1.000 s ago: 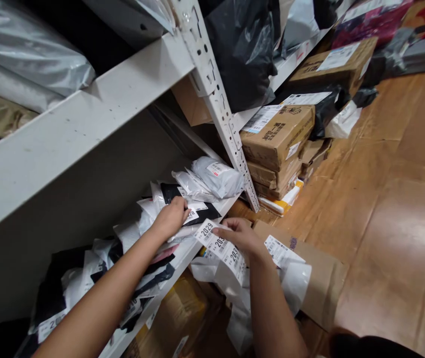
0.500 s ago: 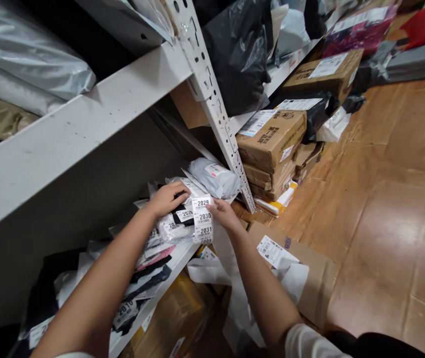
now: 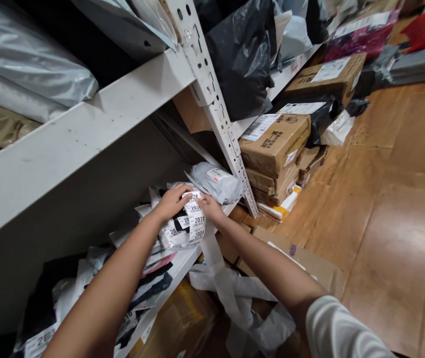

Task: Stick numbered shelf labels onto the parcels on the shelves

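A strip of white number labels (image 3: pixel 197 222) hangs over a pile of bagged parcels (image 3: pixel 173 238) on the low shelf; 2031 and 2009 read clearly. My right hand (image 3: pixel 212 209) pinches the strip's right edge near its top. At the upper left edge, around the 2029 label, my left hand (image 3: pixel 170 204) has its thumb and fingers closed on the strip, above the top parcel. The backing paper (image 3: pixel 216 263) trails down in long loops below my right forearm. Some parcels beneath carry numbered labels, partly hidden by the strip and my left hand.
A grey plastic parcel (image 3: pixel 218 183) lies just behind my hands, near the perforated white upright (image 3: pixel 223 119). A white shelf beam (image 3: pixel 85 129) runs above my left arm. Cardboard boxes (image 3: pixel 275 144) are stacked right of the upright, on the wooden floor (image 3: pixel 391 209).
My right hand has moved left with the label strip, close to my left hand. My left fingers now reach the 2029 label. The loops of backing paper have shifted.
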Tool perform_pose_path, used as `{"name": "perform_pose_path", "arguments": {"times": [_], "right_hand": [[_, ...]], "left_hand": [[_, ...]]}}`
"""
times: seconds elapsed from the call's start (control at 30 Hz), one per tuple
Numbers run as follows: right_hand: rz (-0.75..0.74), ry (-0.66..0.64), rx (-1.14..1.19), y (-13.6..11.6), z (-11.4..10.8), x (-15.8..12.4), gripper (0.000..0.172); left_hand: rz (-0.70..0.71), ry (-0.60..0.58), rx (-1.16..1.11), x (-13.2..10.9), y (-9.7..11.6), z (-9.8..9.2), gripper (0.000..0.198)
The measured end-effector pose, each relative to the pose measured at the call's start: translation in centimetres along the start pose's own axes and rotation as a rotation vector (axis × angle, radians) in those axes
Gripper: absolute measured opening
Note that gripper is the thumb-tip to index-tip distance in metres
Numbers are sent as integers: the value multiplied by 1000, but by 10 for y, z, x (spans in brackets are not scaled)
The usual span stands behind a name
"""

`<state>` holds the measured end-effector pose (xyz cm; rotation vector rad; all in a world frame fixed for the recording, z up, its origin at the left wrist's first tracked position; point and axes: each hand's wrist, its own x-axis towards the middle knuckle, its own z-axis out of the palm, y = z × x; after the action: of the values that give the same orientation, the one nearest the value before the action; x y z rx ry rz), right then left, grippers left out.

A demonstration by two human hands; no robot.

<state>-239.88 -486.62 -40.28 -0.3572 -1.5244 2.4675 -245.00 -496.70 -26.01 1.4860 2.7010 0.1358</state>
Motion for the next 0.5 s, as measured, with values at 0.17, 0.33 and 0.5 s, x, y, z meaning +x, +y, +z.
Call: {"name": "perform_pose_path", "arguments": {"times": [0.17, 0.33, 0.5], "right_hand": [[-28, 83, -181, -12, -18, -7, 29], [-49, 69, -76, -11, -19, -15, 33], [-210, -19, 102, 3, -15, -11, 32]], "left_hand": [[-25, -1, 32, 7, 2, 3, 24], [-90, -22, 103, 18, 8, 6, 26], [-124, -99, 101, 27, 10, 3, 24]]}}
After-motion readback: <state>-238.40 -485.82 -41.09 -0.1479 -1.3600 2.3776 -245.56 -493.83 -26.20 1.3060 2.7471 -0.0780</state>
